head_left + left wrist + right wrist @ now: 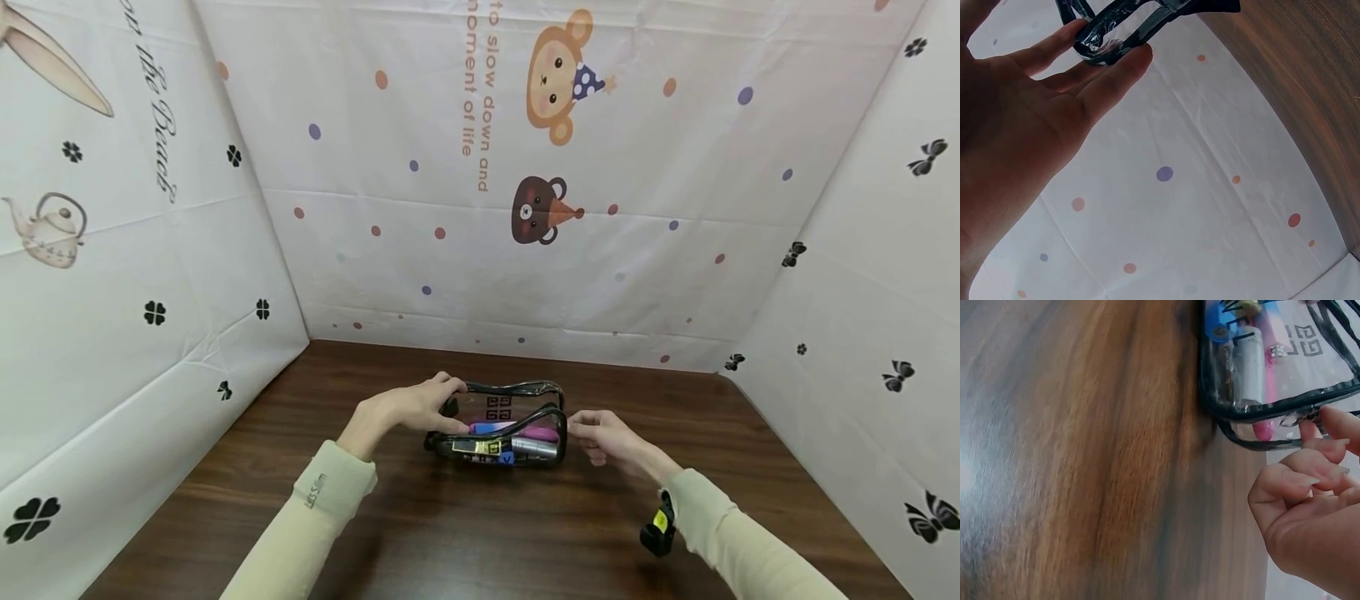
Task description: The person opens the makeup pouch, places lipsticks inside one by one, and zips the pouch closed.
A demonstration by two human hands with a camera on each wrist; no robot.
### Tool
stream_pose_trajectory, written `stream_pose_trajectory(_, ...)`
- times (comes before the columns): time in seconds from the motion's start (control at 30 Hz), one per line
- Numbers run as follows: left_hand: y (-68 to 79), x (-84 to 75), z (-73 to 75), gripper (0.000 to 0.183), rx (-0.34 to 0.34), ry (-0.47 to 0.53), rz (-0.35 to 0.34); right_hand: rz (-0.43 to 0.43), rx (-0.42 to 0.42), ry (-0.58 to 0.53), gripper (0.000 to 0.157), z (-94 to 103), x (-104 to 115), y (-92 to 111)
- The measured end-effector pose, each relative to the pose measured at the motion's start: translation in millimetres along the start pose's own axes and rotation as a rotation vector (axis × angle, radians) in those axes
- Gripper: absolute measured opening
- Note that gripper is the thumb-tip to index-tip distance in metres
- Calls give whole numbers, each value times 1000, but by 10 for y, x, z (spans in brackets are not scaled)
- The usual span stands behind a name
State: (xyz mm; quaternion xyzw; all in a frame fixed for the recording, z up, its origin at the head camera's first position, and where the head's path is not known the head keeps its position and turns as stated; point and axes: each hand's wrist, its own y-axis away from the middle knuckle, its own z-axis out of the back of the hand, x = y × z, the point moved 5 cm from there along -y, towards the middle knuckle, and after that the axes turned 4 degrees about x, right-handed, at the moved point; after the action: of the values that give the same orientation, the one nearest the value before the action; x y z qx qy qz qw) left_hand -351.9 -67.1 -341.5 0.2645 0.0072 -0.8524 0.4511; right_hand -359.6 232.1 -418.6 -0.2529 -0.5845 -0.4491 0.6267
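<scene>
A clear zip pouch point(498, 407) with black trim sits on the table, its top parted between two black edges. Through its clear side show a silver tube point(534, 448), a pink item point(540, 433) and a small blue piece point(1221, 324). My left hand point(416, 406) grips the pouch's left end, thumb at the front edge and fingers at the back one. At the right end, my right hand point(603, 435) pinches a small metal zipper pull point(1294, 419) between thumb and index finger, the other fingers curled in. In the left wrist view the pouch's black trim point(1129, 37) lies between thumb and fingers.
The dark brown wooden table point(480, 533) runs back to a white printed cloth point(450, 250). More of this cloth walls in the left and right sides. A black device with a yellow label point(658, 525) is at my right wrist.
</scene>
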Motion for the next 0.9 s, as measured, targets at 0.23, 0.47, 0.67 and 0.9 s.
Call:
stream_pose_trajectory(0.23, 0, -8, 12, 67, 3, 4, -19, 19, 29, -5, 14, 21, -28, -27)
stream_pose_trajectory(0.47, -4, -3, 5, 67, 2, 8, -17, 14, 6, -2, 19, -3, -36, -24)
stream_pose_trajectory(0.67, -2, -1, 11, 69, -2, 4, -12, -1, -15, -10, 17, 2, -47, -13)
stream_pose_trajectory(0.9, 2, 0, -9, 70, 1, 5, -12, -11, 64, -60, 17, -9, -83, -21)
